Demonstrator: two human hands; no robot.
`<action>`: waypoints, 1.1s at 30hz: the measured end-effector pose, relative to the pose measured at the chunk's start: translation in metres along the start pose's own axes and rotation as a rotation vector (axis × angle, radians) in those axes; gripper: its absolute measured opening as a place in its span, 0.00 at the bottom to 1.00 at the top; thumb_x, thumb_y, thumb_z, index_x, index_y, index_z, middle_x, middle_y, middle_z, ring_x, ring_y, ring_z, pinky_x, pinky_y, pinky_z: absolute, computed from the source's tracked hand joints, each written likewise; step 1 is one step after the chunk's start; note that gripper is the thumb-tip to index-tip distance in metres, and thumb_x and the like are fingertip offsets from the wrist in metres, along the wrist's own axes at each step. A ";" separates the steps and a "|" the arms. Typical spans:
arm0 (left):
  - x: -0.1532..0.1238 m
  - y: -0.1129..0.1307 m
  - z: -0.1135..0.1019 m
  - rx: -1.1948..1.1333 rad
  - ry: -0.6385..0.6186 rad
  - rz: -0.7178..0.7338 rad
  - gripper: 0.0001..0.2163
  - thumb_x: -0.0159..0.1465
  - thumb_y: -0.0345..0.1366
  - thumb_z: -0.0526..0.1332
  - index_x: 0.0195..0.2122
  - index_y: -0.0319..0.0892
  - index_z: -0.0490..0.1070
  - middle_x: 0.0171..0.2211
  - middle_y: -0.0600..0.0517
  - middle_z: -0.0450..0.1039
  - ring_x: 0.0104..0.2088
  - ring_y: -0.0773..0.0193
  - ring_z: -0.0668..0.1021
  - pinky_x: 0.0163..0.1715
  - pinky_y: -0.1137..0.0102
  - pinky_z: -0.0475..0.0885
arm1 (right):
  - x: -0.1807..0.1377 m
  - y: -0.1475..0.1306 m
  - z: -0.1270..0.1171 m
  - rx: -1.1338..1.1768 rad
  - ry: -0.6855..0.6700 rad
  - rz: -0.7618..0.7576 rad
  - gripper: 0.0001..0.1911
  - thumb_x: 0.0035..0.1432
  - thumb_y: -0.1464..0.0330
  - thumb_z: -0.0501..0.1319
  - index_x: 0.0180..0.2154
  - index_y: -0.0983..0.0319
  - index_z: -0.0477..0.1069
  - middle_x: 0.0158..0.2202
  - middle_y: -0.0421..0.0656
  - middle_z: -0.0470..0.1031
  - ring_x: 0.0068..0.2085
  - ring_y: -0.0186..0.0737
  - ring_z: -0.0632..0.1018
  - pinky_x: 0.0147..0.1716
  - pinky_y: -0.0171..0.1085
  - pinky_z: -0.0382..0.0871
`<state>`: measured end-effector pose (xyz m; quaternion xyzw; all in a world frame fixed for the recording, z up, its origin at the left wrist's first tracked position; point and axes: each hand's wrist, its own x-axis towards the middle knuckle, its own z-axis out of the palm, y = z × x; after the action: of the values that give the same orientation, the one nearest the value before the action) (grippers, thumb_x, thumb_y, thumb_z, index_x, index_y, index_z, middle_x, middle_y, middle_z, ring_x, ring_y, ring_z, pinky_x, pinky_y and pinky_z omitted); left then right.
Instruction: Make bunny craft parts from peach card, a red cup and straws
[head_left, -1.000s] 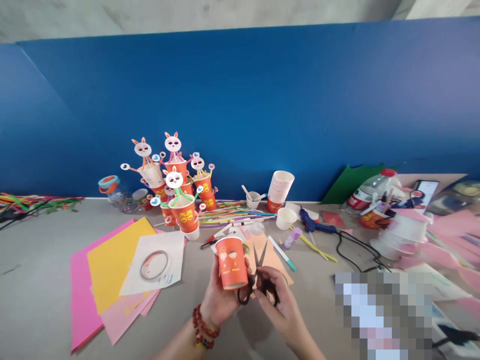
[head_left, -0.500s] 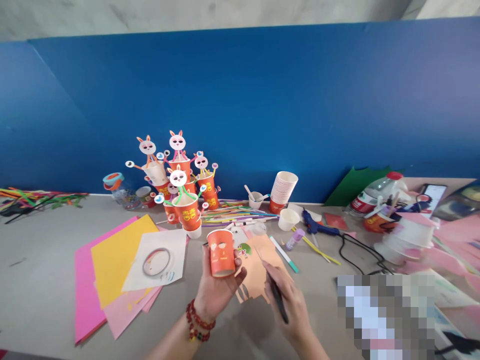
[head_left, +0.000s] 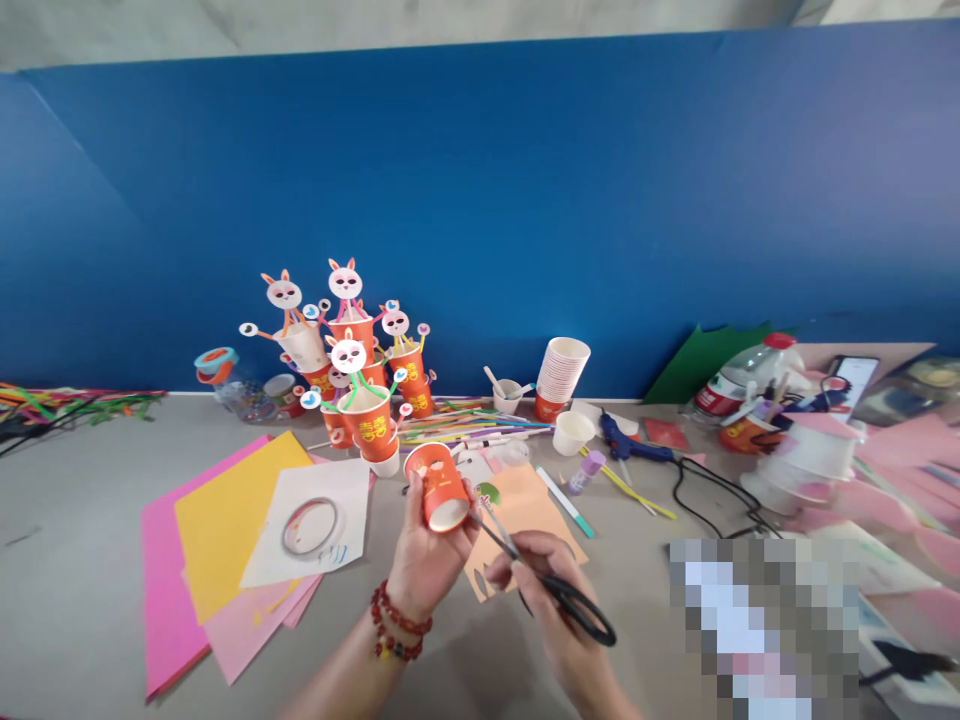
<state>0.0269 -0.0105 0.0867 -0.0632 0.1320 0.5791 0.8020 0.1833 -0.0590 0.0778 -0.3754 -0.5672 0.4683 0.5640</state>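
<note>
An orange-red paper cup (head_left: 436,484) is gripped in my left hand (head_left: 433,560), tilted so its white bottom faces me. My right hand (head_left: 551,590) holds black-handled scissors (head_left: 581,608), their blades pointing up and left to the cup's lower right side. The blades look slightly apart; whether they touch the cup I cannot tell. Beneath both hands lies an orange paper sheet (head_left: 536,510) with cut-out edges. Behind the cup stand several paper-cup rabbit figures (head_left: 367,415) with white faces and pipe-cleaner arms.
Coloured paper sheets (head_left: 172,600) lie at left, a tape roll (head_left: 309,526) on top. Beyond the right hand are a marker (head_left: 564,502), a glue stick (head_left: 586,472), a white cup (head_left: 573,433) and a blue glue gun (head_left: 634,446) with its cord. A cup stack (head_left: 562,375) stands by the blue partition (head_left: 480,200).
My left hand has tipped the cup, turning its bottom toward me. The scissors have swung in my right hand, bringing the handle loops into view and the blades close to the cup.
</note>
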 end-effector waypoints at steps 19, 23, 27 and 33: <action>-0.007 -0.010 0.016 -0.084 0.064 -0.032 0.17 0.68 0.47 0.56 0.45 0.36 0.71 0.37 0.45 0.76 0.38 0.61 0.80 0.39 0.68 0.77 | -0.004 0.018 -0.001 -0.394 -0.208 -0.138 0.16 0.67 0.66 0.52 0.54 0.56 0.65 0.30 0.39 0.74 0.29 0.37 0.76 0.31 0.35 0.72; -0.008 -0.011 0.019 -0.065 0.117 0.006 0.18 0.68 0.47 0.55 0.45 0.35 0.70 0.37 0.45 0.75 0.36 0.60 0.80 0.36 0.68 0.78 | 0.005 0.016 0.001 -0.536 -0.208 -0.341 0.13 0.64 0.74 0.56 0.48 0.56 0.68 0.35 0.42 0.77 0.35 0.39 0.78 0.36 0.36 0.71; -0.008 -0.010 0.016 -0.059 0.113 0.000 0.18 0.68 0.47 0.56 0.45 0.35 0.71 0.36 0.45 0.75 0.36 0.61 0.81 0.38 0.68 0.78 | 0.011 0.008 0.003 -0.663 -0.280 -0.485 0.13 0.62 0.75 0.58 0.48 0.58 0.69 0.36 0.44 0.79 0.34 0.41 0.78 0.33 0.37 0.69; -0.008 -0.009 0.011 0.027 0.120 0.062 0.17 0.67 0.46 0.58 0.44 0.36 0.72 0.37 0.46 0.75 0.36 0.61 0.81 0.36 0.70 0.78 | 0.012 0.007 0.002 -0.886 -0.230 -0.594 0.15 0.64 0.74 0.58 0.52 0.62 0.69 0.25 0.40 0.76 0.25 0.38 0.73 0.26 0.36 0.63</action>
<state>0.0350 -0.0177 0.0993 -0.0830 0.1895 0.5970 0.7751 0.1799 -0.0456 0.0744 -0.3469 -0.8499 0.0432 0.3942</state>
